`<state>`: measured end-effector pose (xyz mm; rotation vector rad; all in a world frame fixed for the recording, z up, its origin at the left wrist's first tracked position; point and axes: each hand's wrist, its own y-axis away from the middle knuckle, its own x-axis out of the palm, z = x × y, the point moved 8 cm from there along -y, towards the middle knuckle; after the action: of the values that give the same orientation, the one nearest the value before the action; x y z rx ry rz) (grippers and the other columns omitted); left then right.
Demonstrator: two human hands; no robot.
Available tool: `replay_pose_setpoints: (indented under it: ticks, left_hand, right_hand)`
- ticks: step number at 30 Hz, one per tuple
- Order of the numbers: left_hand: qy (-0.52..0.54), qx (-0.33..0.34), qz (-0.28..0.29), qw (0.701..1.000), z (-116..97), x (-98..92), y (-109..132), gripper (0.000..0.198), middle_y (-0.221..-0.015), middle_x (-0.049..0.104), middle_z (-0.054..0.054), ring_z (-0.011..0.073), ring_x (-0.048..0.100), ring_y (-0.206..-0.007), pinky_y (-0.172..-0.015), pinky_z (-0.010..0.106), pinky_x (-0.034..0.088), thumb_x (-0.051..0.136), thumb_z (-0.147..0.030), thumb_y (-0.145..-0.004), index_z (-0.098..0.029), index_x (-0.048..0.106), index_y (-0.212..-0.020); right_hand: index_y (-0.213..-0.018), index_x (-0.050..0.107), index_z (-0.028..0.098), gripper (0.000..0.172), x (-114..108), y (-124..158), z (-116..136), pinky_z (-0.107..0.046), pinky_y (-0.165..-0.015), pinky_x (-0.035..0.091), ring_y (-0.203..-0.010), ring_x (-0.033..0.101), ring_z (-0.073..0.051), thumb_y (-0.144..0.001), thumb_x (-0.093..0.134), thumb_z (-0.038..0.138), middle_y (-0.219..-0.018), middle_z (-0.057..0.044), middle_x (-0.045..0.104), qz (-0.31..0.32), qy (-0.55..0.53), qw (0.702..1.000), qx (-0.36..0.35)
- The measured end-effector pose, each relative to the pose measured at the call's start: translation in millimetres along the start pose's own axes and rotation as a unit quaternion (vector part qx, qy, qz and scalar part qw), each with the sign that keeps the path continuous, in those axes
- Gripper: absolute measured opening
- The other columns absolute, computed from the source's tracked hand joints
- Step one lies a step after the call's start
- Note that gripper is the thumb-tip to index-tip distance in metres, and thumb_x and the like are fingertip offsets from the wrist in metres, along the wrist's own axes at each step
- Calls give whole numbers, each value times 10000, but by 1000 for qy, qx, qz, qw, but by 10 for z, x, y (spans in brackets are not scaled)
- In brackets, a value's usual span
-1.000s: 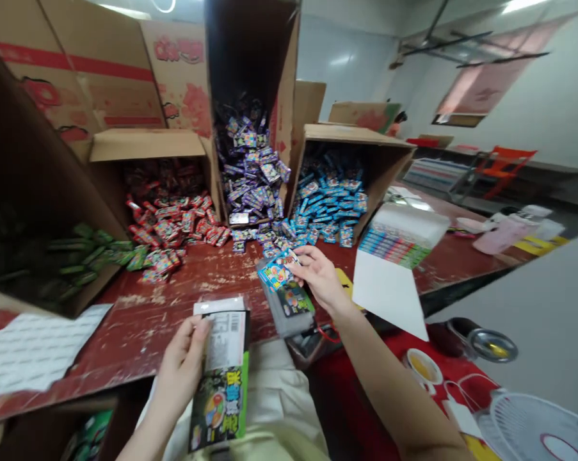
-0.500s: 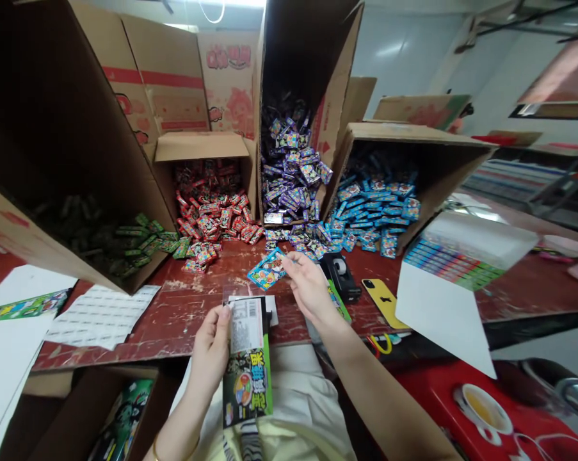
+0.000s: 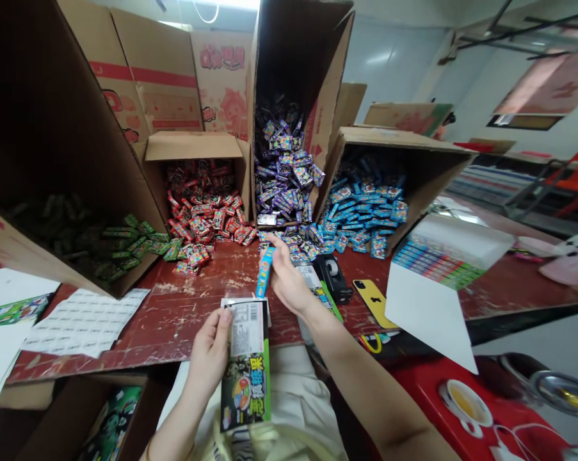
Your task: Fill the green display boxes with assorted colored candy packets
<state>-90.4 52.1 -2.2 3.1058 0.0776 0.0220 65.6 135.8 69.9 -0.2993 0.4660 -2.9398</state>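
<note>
My left hand (image 3: 213, 339) is closed on the left edge of a black and green printed candy pouch (image 3: 244, 378), which has a white label near its upper end. In my right hand (image 3: 289, 278) is a small blue candy box (image 3: 265, 272), pinched by the fingers and turned so a narrow side shows. The box's lower end is just above the pouch's upper edge; I cannot tell whether they touch. Beyond the hands lie red candy boxes (image 3: 207, 218), purple ones (image 3: 289, 173), blue ones (image 3: 365, 208) and green ones (image 3: 125, 243), spilling from cardboard cartons.
A black tape dispenser (image 3: 333, 276), a yellow phone (image 3: 372, 304) and scissors (image 3: 371, 342) lie right of my hands. Farther right is an open white display box (image 3: 430, 320) with rows of candy boxes. A printed paper sheet (image 3: 89, 320) lies left. A cup (image 3: 466, 403) stands on a red surface.
My right hand has moved slightly left and turned the blue candy box from its broad face to a narrow side, above the pouch. The left hand keeps its hold. The view has shifted slightly.
</note>
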Motion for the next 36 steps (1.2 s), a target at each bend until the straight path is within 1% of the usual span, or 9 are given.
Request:
replay_pose_setpoints:
  ticks: [3,6,10,15,18,25,28,31,36]
  left_hand:
    - [-26,18,-12,999,-19,-46,-34,425,-792,668,24,158,554,-695,-660,234,433,512,-554,-829,-166,628,-960]
    - [-22,12,10,1000,-3,-21,-41,431,-766,673,23,154,544,-659,-613,228,427,517,-556,-824,-166,643,-954]
    - [1,-7,17,1000,63,-25,-31,452,-760,676,22,155,554,-653,-612,230,425,536,-578,-799,-167,660,-938]
    - [5,-13,15,1000,114,3,4,430,-763,677,19,151,558,-652,-609,226,431,555,-547,-802,-161,656,-962]
    - [12,-17,15,1000,97,48,36,432,-731,663,17,150,550,-647,-609,226,434,573,-546,-788,-149,656,-936]
    - [31,-32,46,998,16,107,153,427,-662,588,-7,134,479,-599,-556,209,386,568,-553,-787,-157,654,-920]
    - [15,-25,39,999,-10,57,179,433,-679,590,0,137,474,-604,-564,212,386,544,-563,-799,-158,659,-899]
    - [-3,-14,26,1000,-18,0,189,422,-668,570,-4,138,464,-613,-570,210,378,518,-551,-824,-157,656,-886]
    - [-10,-17,33,999,-16,2,194,429,-665,565,-4,138,460,-613,-569,212,371,518,-556,-822,-150,646,-872]
  right_hand:
    - [-1097,464,264,441,-57,-51,-21,-293,-806,501,-922,567,-151,-775,632,515,-1033,-26,563,-28,-12,1000,-6]
    - [-1021,517,245,418,-50,-66,-18,-308,-872,490,-930,580,-156,-710,723,434,-986,-29,584,-33,5,999,-41]
    - [-994,560,246,350,47,-1,-37,-312,-850,515,-878,619,-152,-709,736,348,-913,-16,622,32,22,998,-44]
    - [-1036,659,218,263,151,144,30,-363,-929,486,-988,632,-176,-781,667,283,-1058,-51,676,149,142,978,-39]
    - [-1012,696,181,285,125,193,-17,-390,-907,493,-962,648,-200,-757,691,307,-1029,-78,697,171,185,968,-6]
    - [-1042,648,206,344,-4,246,-205,-314,-758,536,-792,646,-139,-717,724,290,-853,-16,682,107,60,987,102]
    - [-1013,640,209,314,6,259,-77,-318,-839,516,-893,621,-147,-718,727,274,-961,-36,663,76,59,994,60]
    - [-1050,598,237,299,-26,284,82,-331,-922,481,-993,586,-157,-767,686,275,-1070,-44,624,8,47,999,-10]
    - [-1120,568,291,278,-57,431,249,-368,-898,498,-955,583,-182,-846,606,268,-1060,-39,604,-66,84,987,-118]
